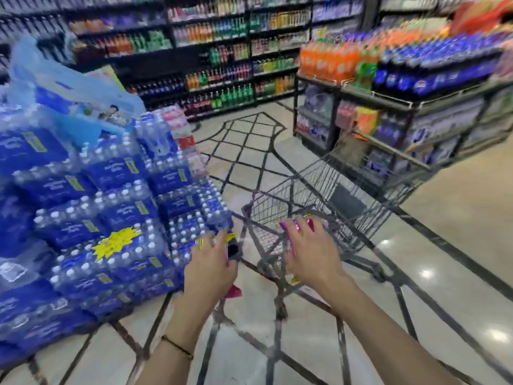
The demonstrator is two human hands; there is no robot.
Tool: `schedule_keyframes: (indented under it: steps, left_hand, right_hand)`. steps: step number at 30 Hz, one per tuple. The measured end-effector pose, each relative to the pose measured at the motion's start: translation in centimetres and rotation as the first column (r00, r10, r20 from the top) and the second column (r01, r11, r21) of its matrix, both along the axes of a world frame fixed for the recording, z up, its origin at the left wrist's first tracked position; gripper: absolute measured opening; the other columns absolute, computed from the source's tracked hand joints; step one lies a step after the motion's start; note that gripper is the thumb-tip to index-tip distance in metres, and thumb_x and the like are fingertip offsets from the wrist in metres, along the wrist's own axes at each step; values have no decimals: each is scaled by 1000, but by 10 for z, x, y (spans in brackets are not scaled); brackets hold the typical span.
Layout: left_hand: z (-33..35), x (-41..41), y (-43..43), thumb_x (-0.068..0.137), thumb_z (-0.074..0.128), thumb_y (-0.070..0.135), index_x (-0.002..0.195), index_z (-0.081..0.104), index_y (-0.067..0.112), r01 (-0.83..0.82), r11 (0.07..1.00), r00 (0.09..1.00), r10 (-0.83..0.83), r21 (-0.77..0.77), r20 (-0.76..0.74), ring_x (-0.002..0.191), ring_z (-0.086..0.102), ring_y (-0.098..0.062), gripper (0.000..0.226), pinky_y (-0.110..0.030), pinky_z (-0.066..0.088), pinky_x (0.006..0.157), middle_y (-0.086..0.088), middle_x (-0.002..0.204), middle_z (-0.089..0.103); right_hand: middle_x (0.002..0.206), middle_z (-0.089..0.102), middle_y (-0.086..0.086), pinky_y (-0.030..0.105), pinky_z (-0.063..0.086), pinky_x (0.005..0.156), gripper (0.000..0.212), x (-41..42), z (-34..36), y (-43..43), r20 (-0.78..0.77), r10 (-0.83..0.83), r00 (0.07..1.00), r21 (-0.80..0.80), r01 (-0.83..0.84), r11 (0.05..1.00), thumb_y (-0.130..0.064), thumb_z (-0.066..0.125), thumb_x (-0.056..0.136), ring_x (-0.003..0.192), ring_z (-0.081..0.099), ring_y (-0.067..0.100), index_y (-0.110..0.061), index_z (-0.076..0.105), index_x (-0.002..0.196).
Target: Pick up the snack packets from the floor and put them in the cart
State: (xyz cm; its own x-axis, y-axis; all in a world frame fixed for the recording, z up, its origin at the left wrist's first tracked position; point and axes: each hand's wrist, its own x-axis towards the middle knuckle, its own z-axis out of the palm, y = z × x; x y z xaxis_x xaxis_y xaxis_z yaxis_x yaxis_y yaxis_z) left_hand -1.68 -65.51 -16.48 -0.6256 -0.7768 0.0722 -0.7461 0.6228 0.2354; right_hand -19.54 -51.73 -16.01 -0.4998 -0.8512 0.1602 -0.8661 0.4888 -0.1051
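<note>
Hovering over the cart (319,184) basket, the right grip (308,254) clutches pink snack packets (297,227) with the drop directly below, while the left grip (211,269) pinches another packet bundle (232,244) just left of the near rim, likely needing a rightward shift.

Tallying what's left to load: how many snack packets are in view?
2 for sure: a pink packet in the left hand beside the cart, and a magenta packet in the right hand at the cart's near end. Blur may hide more.
</note>
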Motion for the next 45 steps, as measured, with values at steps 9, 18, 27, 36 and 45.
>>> schedule_keyframes:
  steps: [9, 18, 27, 36, 45]
  left_hand:
    - [-32, -154, -13, 91, 57, 34, 149, 28, 25, 137, 986, 989, -141, 94, 34, 124, 43, -35, 65, -47, 50, 84, -4, 155, 28]
    - [-72, -304, -105, 89, 56, 29, 150, 29, 26, 194, 961, 978, -204, 196, 31, 135, 37, -40, 67, -52, 50, 96, -8, 157, 29]
    - [-100, -400, -186, 90, 59, 31, 147, 29, 25, 87, 962, 991, -109, 259, 72, 130, 44, -39, 65, -52, 53, 91, -7, 154, 31]
    - [-160, -457, -219, 92, 60, 32, 146, 30, 26, -180, 921, 974, 118, 344, 194, 132, 39, -39, 62, -46, 53, 90, -5, 158, 26]
    - [-241, -511, -243, 93, 57, 27, 145, 31, 26, -361, 846, 924, 268, 392, 272, 128, 44, -42, 59, -51, 55, 87, -7, 158, 25]
  right_hand:
    - [153, 37, 5, 45, 43, 110, 66, -136, -32, 18, 92, -180, 979, 52, 176, 983, -40, 54, 93, 141, 28, 35, -19, 30, 151]
    - [143, 46, 2, 41, 50, 98, 59, -267, -78, -64, 131, -268, 954, 181, 243, 953, -34, 57, 88, 132, 36, 30, -21, 37, 142]
    - [151, 37, 10, 46, 48, 103, 65, -372, -90, -174, 173, -170, 970, 290, 115, 950, -35, 54, 92, 138, 31, 36, -16, 31, 149]
    - [155, 33, 9, 49, 40, 113, 70, -471, -157, -266, 293, 73, 953, 366, -182, 912, -39, 55, 93, 142, 25, 37, -15, 27, 153]
    - [160, 27, 14, 52, 42, 112, 73, -522, -263, -327, 383, 248, 890, 443, -413, 796, -41, 52, 96, 145, 23, 42, -13, 21, 156]
